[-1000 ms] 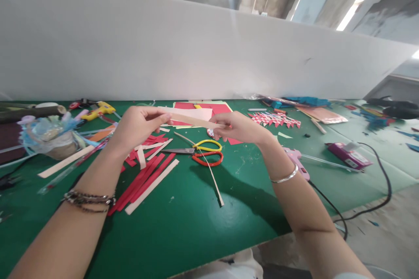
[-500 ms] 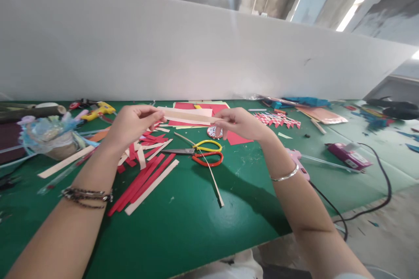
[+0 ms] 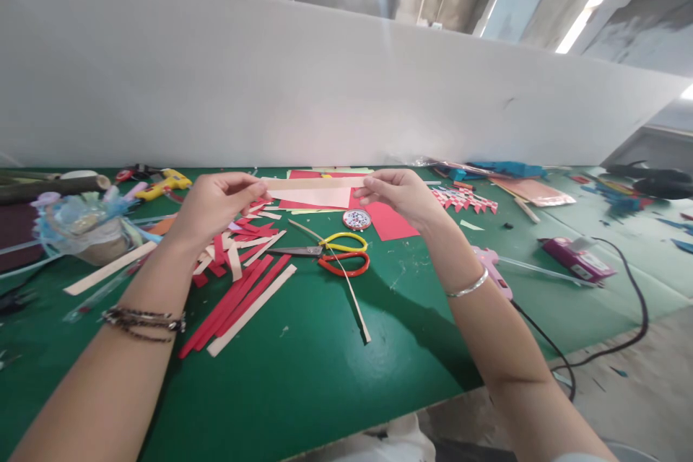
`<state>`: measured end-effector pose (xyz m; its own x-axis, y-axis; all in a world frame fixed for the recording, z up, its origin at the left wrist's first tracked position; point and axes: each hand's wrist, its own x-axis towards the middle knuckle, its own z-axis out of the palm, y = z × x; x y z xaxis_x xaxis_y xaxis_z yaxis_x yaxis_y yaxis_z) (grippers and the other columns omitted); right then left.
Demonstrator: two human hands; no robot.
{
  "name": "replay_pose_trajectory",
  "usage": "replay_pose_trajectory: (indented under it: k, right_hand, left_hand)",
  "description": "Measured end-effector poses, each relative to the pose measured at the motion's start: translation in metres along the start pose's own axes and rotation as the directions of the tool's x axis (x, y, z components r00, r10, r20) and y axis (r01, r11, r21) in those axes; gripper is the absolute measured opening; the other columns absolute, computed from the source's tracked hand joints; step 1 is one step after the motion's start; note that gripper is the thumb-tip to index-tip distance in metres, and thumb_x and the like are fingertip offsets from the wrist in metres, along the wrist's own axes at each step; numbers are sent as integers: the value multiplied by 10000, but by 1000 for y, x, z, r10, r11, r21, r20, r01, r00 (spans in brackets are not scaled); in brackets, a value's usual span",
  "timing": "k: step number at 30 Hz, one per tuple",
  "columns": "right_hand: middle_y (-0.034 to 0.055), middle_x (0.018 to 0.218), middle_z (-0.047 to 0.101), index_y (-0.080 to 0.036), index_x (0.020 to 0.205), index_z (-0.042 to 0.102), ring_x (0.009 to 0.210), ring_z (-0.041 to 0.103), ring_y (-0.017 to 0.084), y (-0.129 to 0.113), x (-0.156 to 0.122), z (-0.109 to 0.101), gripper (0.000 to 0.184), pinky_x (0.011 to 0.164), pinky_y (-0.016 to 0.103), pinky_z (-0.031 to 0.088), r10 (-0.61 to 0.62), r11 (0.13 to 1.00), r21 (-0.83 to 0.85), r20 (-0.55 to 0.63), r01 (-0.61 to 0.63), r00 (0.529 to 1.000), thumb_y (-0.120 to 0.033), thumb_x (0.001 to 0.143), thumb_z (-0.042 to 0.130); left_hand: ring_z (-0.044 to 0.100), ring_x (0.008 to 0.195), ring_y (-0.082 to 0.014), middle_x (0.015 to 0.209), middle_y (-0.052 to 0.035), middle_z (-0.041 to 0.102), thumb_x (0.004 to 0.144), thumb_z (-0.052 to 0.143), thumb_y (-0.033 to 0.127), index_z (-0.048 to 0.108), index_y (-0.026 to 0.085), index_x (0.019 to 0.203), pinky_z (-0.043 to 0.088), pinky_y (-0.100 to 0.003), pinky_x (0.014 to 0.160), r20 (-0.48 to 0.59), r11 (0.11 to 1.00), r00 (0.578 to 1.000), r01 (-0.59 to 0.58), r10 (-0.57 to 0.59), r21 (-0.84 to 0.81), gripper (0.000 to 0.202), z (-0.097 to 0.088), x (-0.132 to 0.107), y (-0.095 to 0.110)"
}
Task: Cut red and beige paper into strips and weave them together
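My left hand and my right hand each pinch one end of a cream paper strip, held level above the green table. Under the strip lie a pale pink sheet and red paper. Below my left hand sits a heap of red and cream strips. Two pairs of scissors, one with yellow handles and one with red handles, lie between my forearms. A small round dotted tin rests near my right hand.
A yellow glue gun and a tub wrapped in plastic stand at the left. A pink glue gun with a black cable, a purple box and a red-white woven piece lie at the right. A white partition backs the table.
Both hands have lifted the cream strip slightly and moved it away from me. The strip was tilted down to the right and is now level.
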<state>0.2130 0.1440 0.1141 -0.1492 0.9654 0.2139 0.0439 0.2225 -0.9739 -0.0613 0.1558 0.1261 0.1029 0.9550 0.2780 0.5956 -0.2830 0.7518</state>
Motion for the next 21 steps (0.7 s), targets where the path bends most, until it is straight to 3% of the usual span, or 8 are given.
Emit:
replay_pose_trajectory:
  k: [4, 9, 15, 18, 21]
  right_hand:
    - [75, 766, 692, -108, 806, 628, 632, 648, 108, -2, -1, 2, 183, 712, 282, 513, 2, 1000, -30, -25, -2, 1000, -280, 753, 597]
    - [71, 733, 680, -105, 758, 613, 595, 637, 105, -3, -1, 5, 188, 645, 260, 500, -38, 982, -190, -59, 27, 998, -281, 781, 552]
    - [-13, 522, 568, -145, 635, 505, 448, 539, 64, 0, -1, 5, 237, 507, 208, 416, -166, 887, -437, 4, 151, 986, -303, 811, 488]
    - [-45, 475, 487, -160, 616, 467, 423, 470, 46, -2, -2, 5, 230, 467, 193, 368, -154, 917, -365, 53, 163, 987, -281, 811, 475]
    - [-59, 476, 412, -169, 609, 441, 434, 412, 41, -5, -2, 6, 218, 423, 185, 297, -145, 957, -252, 13, 144, 989, -260, 805, 465]
  left_hand:
    - [331, 455, -69, 507, 45, 451, 735, 552, 431, 657, 177, 801, 215, -202, 411, 1, 1000, 1000, 7, -7, 11, 282, -1, 2, -5]
    - [336, 432, -90, 488, 31, 446, 732, 540, 434, 656, 208, 721, 219, -233, 404, -54, 998, 998, -20, 23, 55, 254, 1, 4, -6]
    - [338, 443, -78, 505, 39, 456, 720, 549, 423, 664, 192, 799, 223, -202, 392, -38, 999, 999, 22, -20, 38, 270, 0, 5, -7]
    - [365, 481, -75, 489, 45, 445, 713, 561, 404, 665, 176, 787, 245, -185, 421, -43, 1000, 999, 23, -23, 5, 262, -1, 4, -5]
    - [376, 496, -69, 471, 52, 438, 698, 572, 393, 661, 167, 742, 263, -180, 455, -43, 999, 999, 23, -25, -49, 247, 1, 3, -1]
